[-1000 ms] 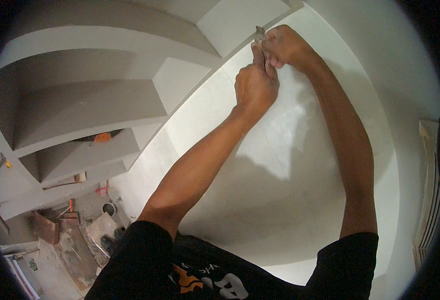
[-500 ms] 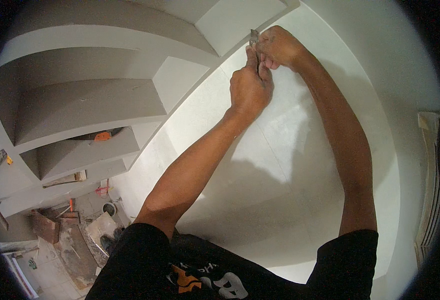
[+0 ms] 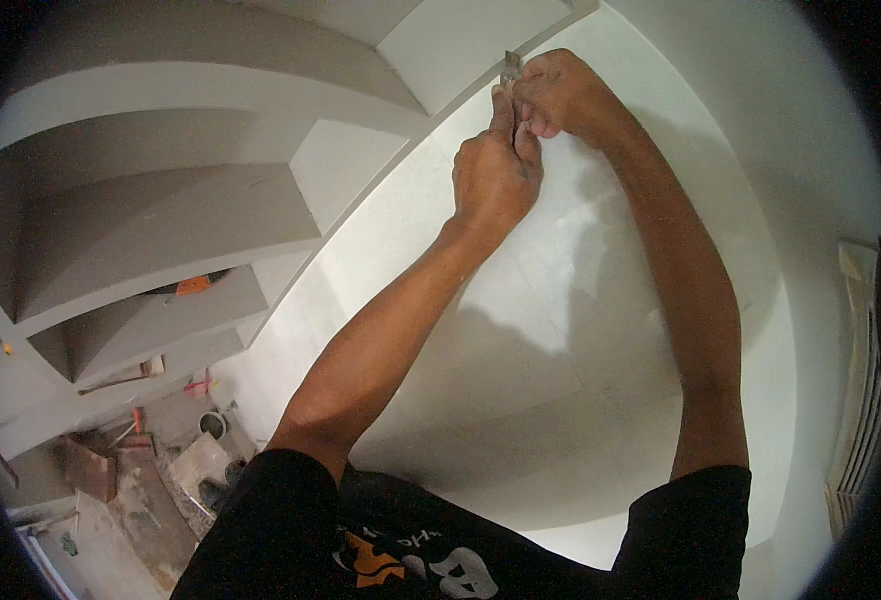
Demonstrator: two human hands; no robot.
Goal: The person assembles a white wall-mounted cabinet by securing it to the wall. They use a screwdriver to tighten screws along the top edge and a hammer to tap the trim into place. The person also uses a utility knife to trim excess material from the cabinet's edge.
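Near the top, both my hands meet around a small flat tool with a greyish metal blade (image 3: 512, 66), which resembles a putty knife. My left hand (image 3: 498, 172) is closed on its lower part, with a finger stretched up along it. Against the tool's right side, my right hand (image 3: 566, 92) is closed, its fingers bent at the blade; how they grip is partly hidden. Behind the hands lies a smooth white panel (image 3: 521, 310) with thin seams. The blade's tip is close to the edge of a pale shelf unit (image 3: 361, 190).
An orange-handled tool (image 3: 194, 285) rests in a lower shelf compartment. Below left, a small bucket (image 3: 213, 425), a brown block (image 3: 89, 470) and scattered boards lie on the dusty floor. Stacked flat pieces (image 3: 856, 370) stand at the far right, beside a pale wall.
The view has shifted slightly. The blade and both hands are a little higher in the picture, and the left hand sits slightly further left. Both hands keep their hold.
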